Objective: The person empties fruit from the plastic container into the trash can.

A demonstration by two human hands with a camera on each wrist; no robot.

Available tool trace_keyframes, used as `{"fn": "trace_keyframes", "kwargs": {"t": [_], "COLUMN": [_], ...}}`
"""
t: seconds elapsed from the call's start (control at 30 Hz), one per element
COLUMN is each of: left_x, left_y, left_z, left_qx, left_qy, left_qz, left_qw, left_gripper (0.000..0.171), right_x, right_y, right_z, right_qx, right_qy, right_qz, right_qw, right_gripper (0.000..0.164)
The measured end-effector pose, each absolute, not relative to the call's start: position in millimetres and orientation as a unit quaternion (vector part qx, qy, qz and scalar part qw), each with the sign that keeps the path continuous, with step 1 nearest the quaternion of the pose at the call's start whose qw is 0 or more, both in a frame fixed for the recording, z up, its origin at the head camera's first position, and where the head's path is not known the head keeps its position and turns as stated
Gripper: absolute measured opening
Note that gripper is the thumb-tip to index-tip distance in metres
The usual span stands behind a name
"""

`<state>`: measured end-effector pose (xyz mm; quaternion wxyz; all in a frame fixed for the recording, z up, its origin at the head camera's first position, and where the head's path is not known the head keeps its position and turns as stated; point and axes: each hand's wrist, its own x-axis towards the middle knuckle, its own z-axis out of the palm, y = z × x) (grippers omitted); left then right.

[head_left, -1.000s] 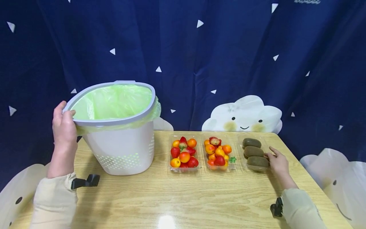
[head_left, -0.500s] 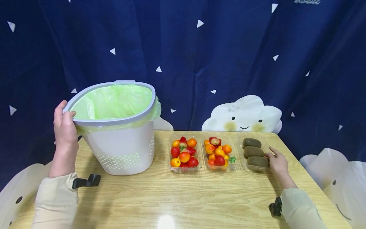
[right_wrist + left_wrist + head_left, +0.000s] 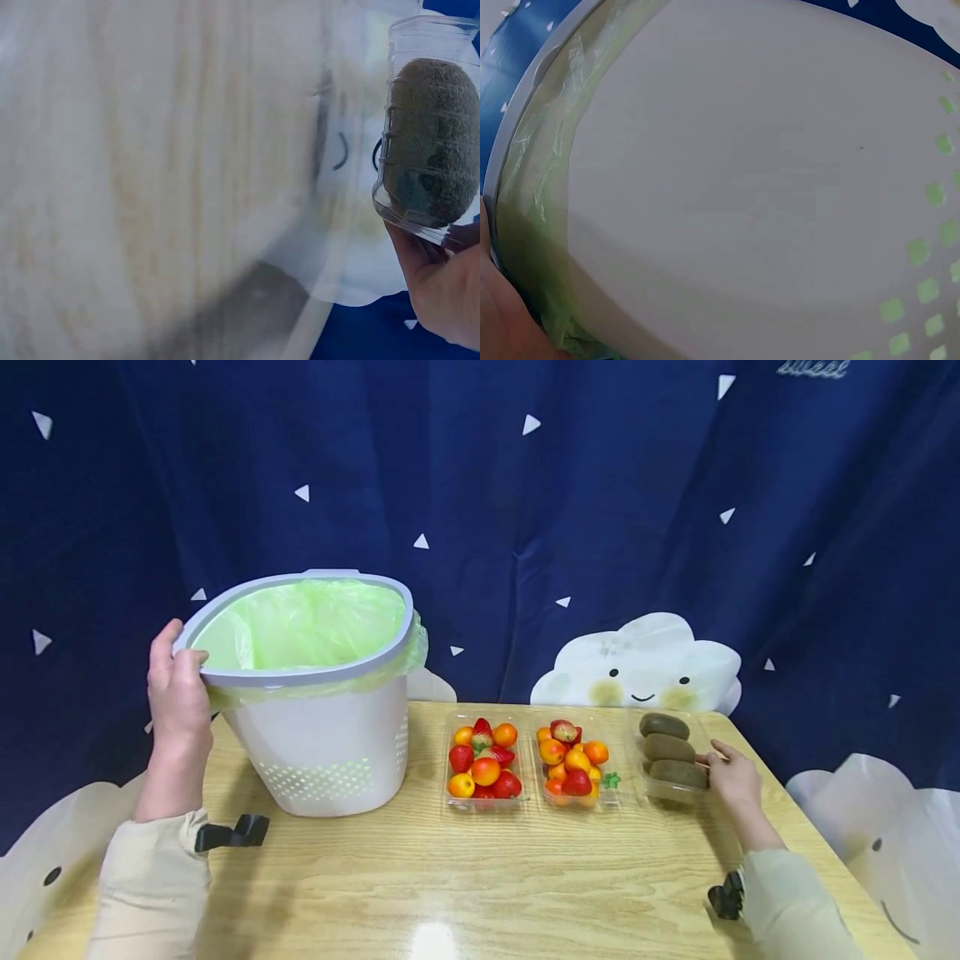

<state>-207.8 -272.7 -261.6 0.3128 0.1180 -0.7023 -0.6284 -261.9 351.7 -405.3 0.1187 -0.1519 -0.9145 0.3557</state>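
Left hand (image 3: 180,706) grips the already lined bin (image 3: 318,743); right hand (image 3: 735,781) seemingly pinches a tray (image 3: 675,792), its kiwis (image 3: 669,748) still inside.

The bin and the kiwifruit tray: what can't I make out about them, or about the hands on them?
Head view: the inside bottom of the bin, hidden by its near rim and green liner.
Left wrist view: most of the left hand, cut off by the left edge.
Left wrist view: a dark speck on the bin, too small to identify.
Right wrist view: part of the kiwifruit tray and right hand, cut off by the right edge.
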Motion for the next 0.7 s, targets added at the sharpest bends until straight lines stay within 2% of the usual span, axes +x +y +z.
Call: {"fn": "trace_keyframes", "kwargs": {"t": [0.7], "left_x": [-208.0], "left_y": [-273.5], "left_z": [-261.0], "left_qx": [0.128], "left_qy": [-0.701], "left_qz": [-0.628], "left_qw": [0.314], "left_gripper": [0.054], "right_x": [-273.9], "right_y": [297.9], "right_z": [-345.5], "right_qx": [-0.061], "right_qy": [-0.91], "right_qz": [0.397], "right_qw": [0.106], "right_gripper": [0.043]}}
